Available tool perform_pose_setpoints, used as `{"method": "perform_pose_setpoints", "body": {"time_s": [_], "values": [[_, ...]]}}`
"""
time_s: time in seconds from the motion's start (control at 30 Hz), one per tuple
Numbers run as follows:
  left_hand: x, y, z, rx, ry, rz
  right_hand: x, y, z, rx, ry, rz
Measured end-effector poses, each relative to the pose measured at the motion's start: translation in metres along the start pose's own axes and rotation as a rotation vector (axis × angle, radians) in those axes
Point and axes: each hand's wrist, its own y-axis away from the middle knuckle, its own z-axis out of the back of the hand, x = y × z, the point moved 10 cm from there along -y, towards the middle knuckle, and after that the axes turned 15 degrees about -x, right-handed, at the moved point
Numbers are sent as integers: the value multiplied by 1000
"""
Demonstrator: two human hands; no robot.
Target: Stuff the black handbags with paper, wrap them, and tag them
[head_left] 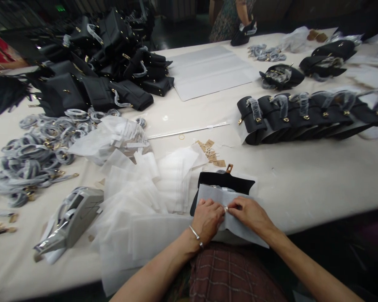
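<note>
A black bag point(227, 180) lies at the table's front edge with its flap opened away from me and a gold clasp at the flap's tip. Over its front is a grey-white sheet point(212, 195). My left hand point(208, 218) rests on this sheet with fingers curled, a silver bracelet on the wrist. Beside it my right hand point(248, 213) pinches a small shiny piece point(226, 208) at the sheet, close to the left fingertips. What exactly the left fingers grip is too small to tell.
Translucent sheets point(138, 201) and a tape dispenser point(78, 222) lie left, with wrapped straps point(34, 151) beyond. Black bags are piled point(91, 79) at back left; several stand in a row point(280, 117) at right. Brown tags point(211, 153) lie ahead. A person point(233, 21) handles a bag across the table.
</note>
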Motion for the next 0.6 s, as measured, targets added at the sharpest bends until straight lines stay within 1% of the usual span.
{"method": "perform_pose_setpoints", "body": {"time_s": [0.07,0.1,0.17,0.2,0.23,0.3,0.33,0.37,0.4,0.43,0.47,0.5,0.53,0.57,0.6], "values": [[-1,0,1,-6,24,17,0,-3,-1,3,72,-10],[-3,0,2,-16,25,1,0,-4,-1,4,106,-10],[-11,4,5,-43,14,-74,-1,-4,-4,19,122,-11],[-15,7,6,-58,3,-121,-1,-4,-5,39,94,-13],[-18,10,7,-72,-12,-162,-2,-3,-7,74,40,-16],[-20,15,8,-95,-43,-207,-6,-3,-10,186,-138,-50],[-20,17,8,-100,-55,-215,-10,-5,-8,229,-237,-91],[-19,18,8,-101,-59,-216,-16,-11,-2,232,-320,-149],[-18,18,8,-99,-57,-212,-25,-20,9,175,-378,-214],[-17,18,8,-94,-49,-204,-35,-33,25,65,-406,-270],[-17,18,8,-87,-37,-194,-44,-47,43,-77,-403,-303],[-16,17,8,-79,-22,-183,-50,-61,61,-220,-382,-307],[-15,17,8,-69,-10,-170,-52,-74,74,-327,-347,-289],[-15,17,7,-57,-2,-160,-52,-86,81,-381,-307,-265],[-15,17,6,-44,0,-153,-50,-98,79,-370,-263,-239]]}}
